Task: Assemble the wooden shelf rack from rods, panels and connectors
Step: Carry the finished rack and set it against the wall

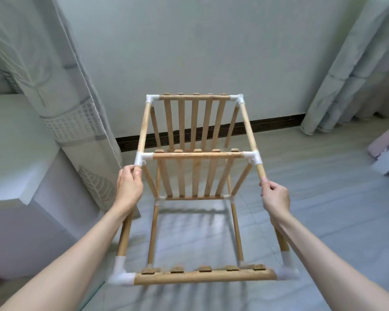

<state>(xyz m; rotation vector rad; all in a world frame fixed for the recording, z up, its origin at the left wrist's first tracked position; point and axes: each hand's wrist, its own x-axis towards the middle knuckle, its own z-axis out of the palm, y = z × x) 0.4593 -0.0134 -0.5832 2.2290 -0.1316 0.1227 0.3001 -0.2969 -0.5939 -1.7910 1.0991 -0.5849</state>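
The wooden shelf rack (194, 176) is held up off the grey floor (323, 198) by both hands, tilted so that its length runs away from the person toward the pale wall (200, 52). The left hand (129, 187) wraps its curled fingers around the left side rod (142, 133), just below the white connector (142, 159) at the middle crossbar (198, 155). The right hand (275, 195) grips the right side rod (248, 126) in the same way, fingers curled round it just below the matching white connector (254, 157).

Three tiers show. The far one, by the wall, has a slatted panel (194, 122) of upright wooden strips running between the top crossbar (194, 98) and the middle crossbar. A second slatted panel (194, 178) runs from the middle crossbar down to a lower bar nearer the floor. The nearest crossbar (204, 276) lies lowest in the picture, with small wooden tabs along its upper side and blurred white corner connectors at both ends (the blur hides their exact shape).

A patterned curtain (61, 86) hangs at the left beside a white ledge (16, 153), and another pale curtain (346, 70) hangs at the right. A dark skirting board (267, 125) runs along the foot of the wall. The rack's shadow falls on the floor beneath it.
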